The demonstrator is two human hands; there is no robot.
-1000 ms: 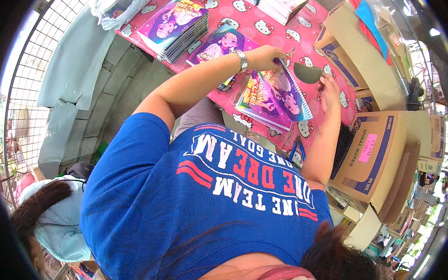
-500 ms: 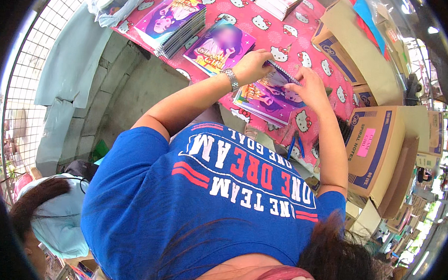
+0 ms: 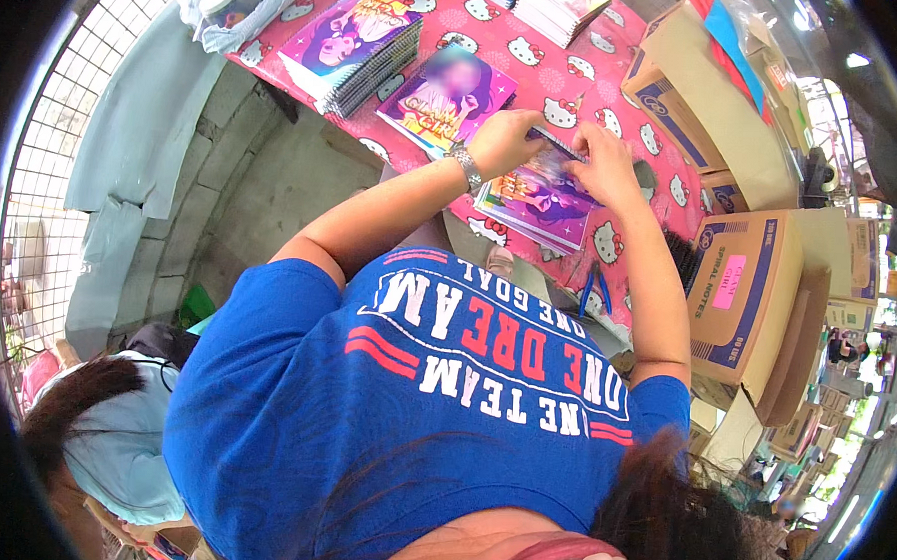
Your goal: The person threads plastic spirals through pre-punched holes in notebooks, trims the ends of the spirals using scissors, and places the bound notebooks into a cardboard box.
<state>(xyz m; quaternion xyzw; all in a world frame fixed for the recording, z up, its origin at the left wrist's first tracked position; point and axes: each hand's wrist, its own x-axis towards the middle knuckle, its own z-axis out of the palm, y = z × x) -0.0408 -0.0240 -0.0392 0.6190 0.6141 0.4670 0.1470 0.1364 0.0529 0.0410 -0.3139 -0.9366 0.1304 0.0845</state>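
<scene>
A spiral notebook (image 3: pixel 537 196) with a purple illustrated cover lies on the pink patterned tablecloth (image 3: pixel 526 51) before me, seemingly over other notebooks. Its coil edge points away from me. My left hand (image 3: pixel 502 145) is closed with its fingertips pinching the left end of that coil. Fingers bent, my right hand (image 3: pixel 605 169) grips the coil near its right end. The exact fingertip contact is partly hidden. Just left of my left hand lies another notebook with a similar cover (image 3: pixel 441 98). Blue-handled pliers (image 3: pixel 595 288) rest close to the table's near edge.
A stack of spiral notebooks (image 3: pixel 351 41) stands at the far left, and white-paged notebooks (image 3: pixel 558 13) at the back. Open cardboard cartons (image 3: pixel 743 293) crowd the right side. Dark coils (image 3: pixel 682 258) sit beside them. A person in light blue (image 3: pixel 126 436) is at the lower left.
Both hands stay at the notebook's coil edge, with the right hand's fingers a little more bent and nearer the coil. The view has shifted slightly.
</scene>
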